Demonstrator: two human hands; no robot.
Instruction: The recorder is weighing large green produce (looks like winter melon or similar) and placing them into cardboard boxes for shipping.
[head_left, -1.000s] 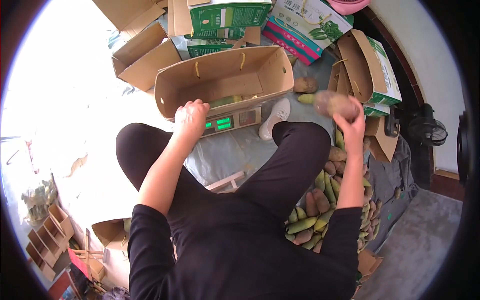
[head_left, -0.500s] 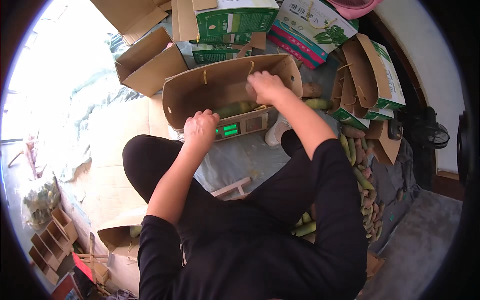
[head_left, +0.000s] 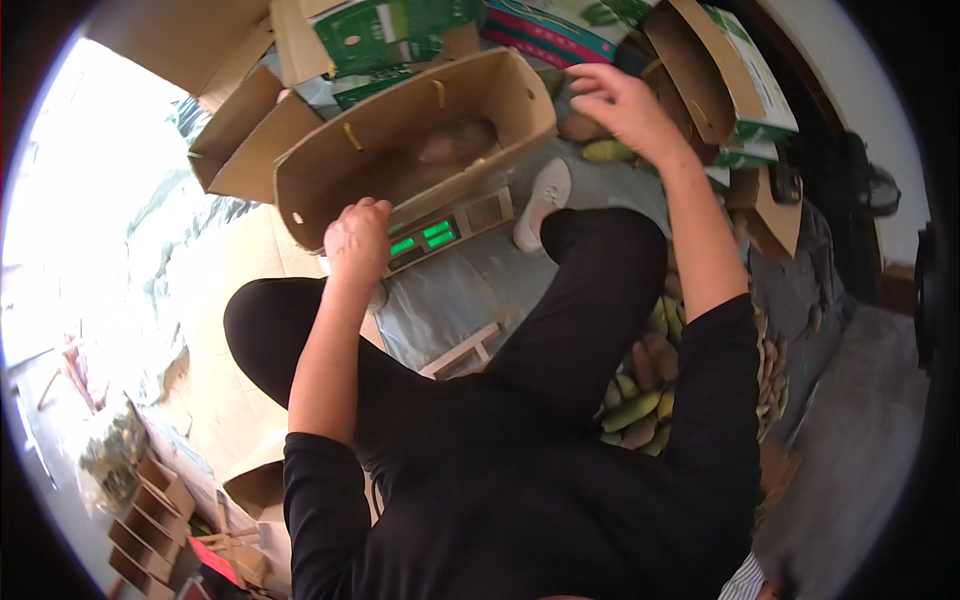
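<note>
An open cardboard box with yellow cord loops rests on a digital scale with a lit green display. My left hand is closed over the box's near rim at the left. Inside the box a brownish-red root vegetable lies toward the right; something greenish beside it is in shadow. To the right of the box my right hand hangs with fingers apart, nothing visible in it. Below that hand are a brownish root vegetable and a green radish on the floor sheet.
Another open carton stands left of the box, with green printed cartons behind. More open cartons stand at the right. A pile of green and reddish radishes lies beside my right leg. A small wooden frame lies between my legs.
My right hand has left the box and moved right, its fingers spreading. A brownish-red vegetable now shows inside the box. The view has shifted; my left hand stays at the near rim.
</note>
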